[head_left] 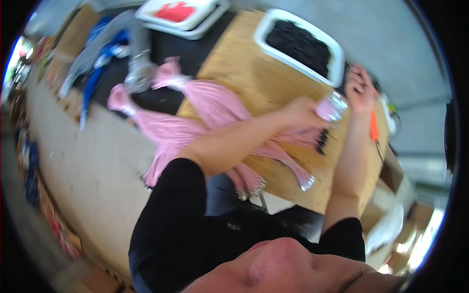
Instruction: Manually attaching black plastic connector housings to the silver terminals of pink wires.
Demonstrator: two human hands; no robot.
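My left hand (304, 113) is closed round the end of a bundle of pink wires, whose silver-coloured tips (335, 107) stick out to its right. Further right, my right hand (360, 90) is raised beside the white tray, fingers curled in; what they pinch, if anything, is too small and blurred to make out. Under my left forearm, pink wire bundles (215, 97) run across the wooden table (273, 93), some hanging over its left side. Black ends (322, 141) show on one bunch below my left hand, and silver tips (307, 182) on another nearer me.
A white tray (337, 73) of small black parts stands at the table's far side. An orange-handled tool (373, 124) with a cord lies by the right edge. At the far left are stacked white trays (195, 34) with red pieces, plus grey wire bundles (139, 53) and blue ones.
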